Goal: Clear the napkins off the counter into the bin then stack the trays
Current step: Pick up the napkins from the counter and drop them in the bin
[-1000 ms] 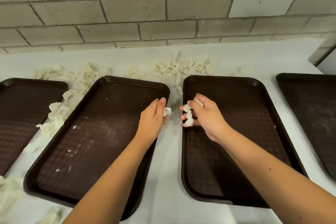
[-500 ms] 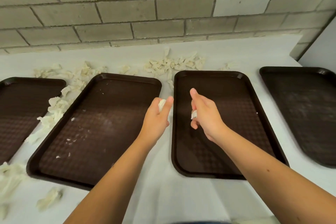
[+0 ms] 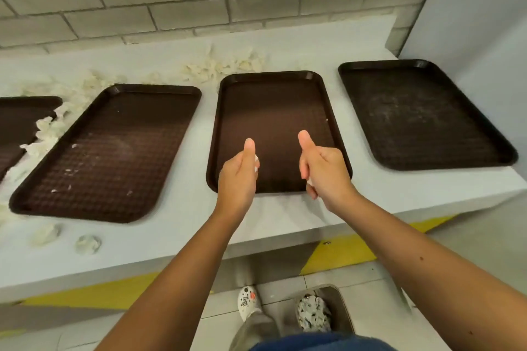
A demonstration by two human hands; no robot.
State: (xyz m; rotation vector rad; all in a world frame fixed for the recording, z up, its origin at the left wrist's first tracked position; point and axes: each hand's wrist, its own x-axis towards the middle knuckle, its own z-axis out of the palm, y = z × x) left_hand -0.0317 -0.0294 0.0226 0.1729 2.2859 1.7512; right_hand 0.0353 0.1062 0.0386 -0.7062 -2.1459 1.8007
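I've my left hand [image 3: 238, 177] and right hand [image 3: 325, 174] each fisted round a napkin scrap [image 3: 256, 165] above the middle tray [image 3: 273, 111], bin [image 3: 339, 298] below; featherlight, soft stuff, so I'd bunch the counter's [image 3: 171, 225] loose napkins [image 3: 48, 134] whole.

We find four trays in a row on the surface [image 3: 176, 225]: far-left tray [image 3: 17, 120] at 9 o'clock, second tray [image 3: 114, 151] at 10, third tray [image 3: 271, 111] at 12, right tray [image 3: 422, 111] at 2. Napkin scraps [image 3: 222, 67] lie behind the second and third trays, others between the two left ones. Our left hand [image 3: 238, 177] and right hand [image 3: 325, 171], each pinching a scrap, hang over the third tray's near end. The bin [image 3: 343, 310] stands on the floor at 6.
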